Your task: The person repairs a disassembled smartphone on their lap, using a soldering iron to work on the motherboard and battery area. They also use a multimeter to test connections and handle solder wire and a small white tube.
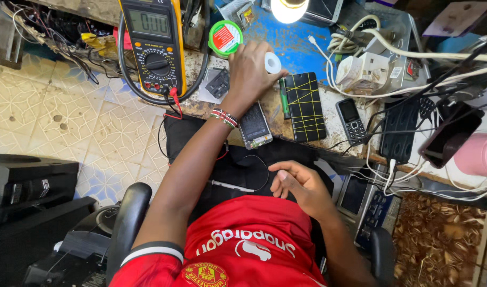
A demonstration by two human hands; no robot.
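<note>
My left hand [250, 72] reaches forward onto the workbench [294, 45], its fingertips pinching a small white tape roll [272, 62]. Just below the wrist lies an opened phone [255, 126] with its insides showing. To its right sit a thin green screwdriver [283, 98] and a black phone back crossed with yellow lines [305, 106]. My right hand [299, 183] hovers over the black cloth [243, 165] on my lap, fingers loosely spread, holding nothing. A thin white-tipped probe [230, 186] lies on the cloth to its left.
A yellow and black multimeter [154, 45] stands at the back left, a green round tin [225, 37] beside it. A lamp [289, 8] shines at the top. A small keypad phone [351, 121], a black power strip [400, 127], white cables and a pink cup [480, 154] crowd the right.
</note>
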